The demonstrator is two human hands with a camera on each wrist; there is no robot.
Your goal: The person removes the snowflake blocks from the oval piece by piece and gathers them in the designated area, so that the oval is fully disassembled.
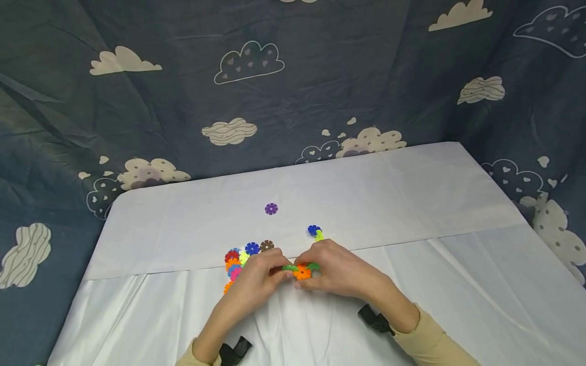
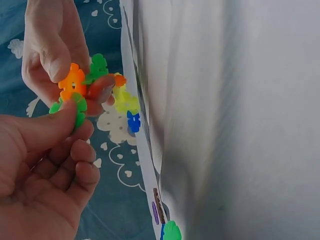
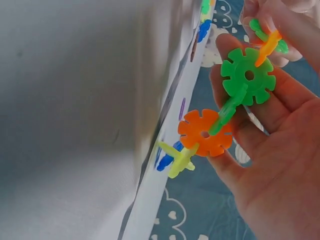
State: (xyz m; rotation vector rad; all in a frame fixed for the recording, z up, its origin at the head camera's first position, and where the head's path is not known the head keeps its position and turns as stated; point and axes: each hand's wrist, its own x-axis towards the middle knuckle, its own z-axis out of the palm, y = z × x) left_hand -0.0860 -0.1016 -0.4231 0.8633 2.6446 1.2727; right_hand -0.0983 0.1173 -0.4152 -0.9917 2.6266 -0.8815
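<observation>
Both hands meet over the white table around a chain of slotted plastic flower discs. Between thumb and fingers my left hand (image 1: 256,279) pinches a green disc (image 2: 79,111) at the chain's end, set against an orange disc (image 1: 302,272). My right hand (image 1: 341,269) grips the chain by that orange disc. In the right wrist view more of it runs along the right fingers: a large green disc (image 3: 240,67), a second orange disc (image 3: 200,125), a yellow disc (image 3: 182,162) and a blue disc (image 1: 314,230) at the far end.
Left of the hands lies a group of loose discs (image 1: 232,264) in several colours, partly hidden by the left forearm. A brown disc (image 1: 267,245) is at its edge; a purple disc (image 1: 271,209) lies alone farther back. A dark cloud-patterned cloth (image 1: 293,101) hangs behind the table (image 1: 412,203).
</observation>
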